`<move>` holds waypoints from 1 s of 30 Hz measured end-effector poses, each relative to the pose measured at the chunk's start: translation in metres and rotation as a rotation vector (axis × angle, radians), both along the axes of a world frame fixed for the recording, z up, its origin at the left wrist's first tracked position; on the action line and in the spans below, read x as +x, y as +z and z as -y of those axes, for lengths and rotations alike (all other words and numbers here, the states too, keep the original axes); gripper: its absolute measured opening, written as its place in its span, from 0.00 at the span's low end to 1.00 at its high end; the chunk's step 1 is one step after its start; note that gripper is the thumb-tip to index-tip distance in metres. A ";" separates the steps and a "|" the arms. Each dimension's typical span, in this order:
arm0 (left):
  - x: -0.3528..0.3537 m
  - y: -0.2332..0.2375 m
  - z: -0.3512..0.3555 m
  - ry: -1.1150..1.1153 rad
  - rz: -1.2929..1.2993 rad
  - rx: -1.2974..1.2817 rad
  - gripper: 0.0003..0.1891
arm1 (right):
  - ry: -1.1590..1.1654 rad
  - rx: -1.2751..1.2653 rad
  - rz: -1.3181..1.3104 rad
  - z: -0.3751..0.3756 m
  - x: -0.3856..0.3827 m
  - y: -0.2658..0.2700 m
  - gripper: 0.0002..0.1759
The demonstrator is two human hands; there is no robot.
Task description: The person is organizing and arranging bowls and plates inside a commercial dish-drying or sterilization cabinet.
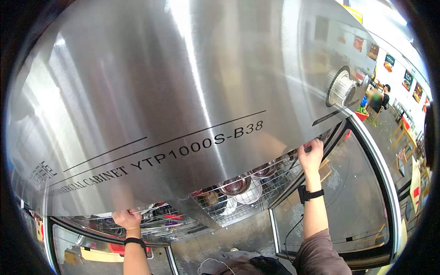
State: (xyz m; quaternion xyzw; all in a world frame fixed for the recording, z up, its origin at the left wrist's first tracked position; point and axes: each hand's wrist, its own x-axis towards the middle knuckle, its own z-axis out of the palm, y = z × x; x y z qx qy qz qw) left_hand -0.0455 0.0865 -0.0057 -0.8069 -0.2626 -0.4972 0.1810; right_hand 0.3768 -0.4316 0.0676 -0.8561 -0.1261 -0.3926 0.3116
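A large stainless steel commercial cabinet (197, 91) fills the view, its two glass doors swung open. My left hand (127, 219) is closed at the lower left opening, by a wire shelf crowded with utensils. A thin pale edge (145, 210) shows beside its fingertips, but I cannot make out what it holds. My right hand (311, 155) reaches under the panel at the right, next to the right door (341, 197). Its fingers are curled, and whatever they grip is hidden. Between the hands, metal bowls (236, 185) and a white plate (250, 192) rest on the wire rack (238, 214).
The left glass door (68, 243) stands open beside my left forearm. A round dial (342, 88) sticks out from the panel. A red bin (118, 248) shows low at the left. Farther right are wooden chairs (403, 137) and a seated person (386, 97).
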 end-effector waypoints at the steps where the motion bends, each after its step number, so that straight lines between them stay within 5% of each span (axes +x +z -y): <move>1: -0.002 -0.001 0.000 0.009 -0.005 -0.010 0.09 | -0.004 0.001 0.032 0.002 -0.002 0.002 0.14; 7: 0.003 0.004 0.005 0.045 -0.013 -0.031 0.08 | 0.016 0.153 -0.103 0.012 0.011 -0.007 0.23; 11: 0.001 0.005 0.005 0.032 -0.022 -0.049 0.07 | 0.065 -0.068 0.242 0.010 0.015 0.001 0.38; 15: 0.003 0.005 0.004 0.032 -0.020 -0.027 0.06 | 0.115 -0.341 0.053 0.008 0.022 0.008 0.41; 21: 0.003 0.007 0.003 0.013 0.000 0.010 0.07 | 0.114 0.022 0.041 0.013 0.024 -0.005 0.38; 27: 0.002 0.008 0.008 0.015 -0.031 -0.047 0.08 | 0.146 0.031 -0.078 0.012 0.025 0.005 0.35; 30: 0.002 0.009 0.010 0.020 -0.017 -0.049 0.07 | 0.048 -0.015 0.230 0.003 0.018 0.002 0.33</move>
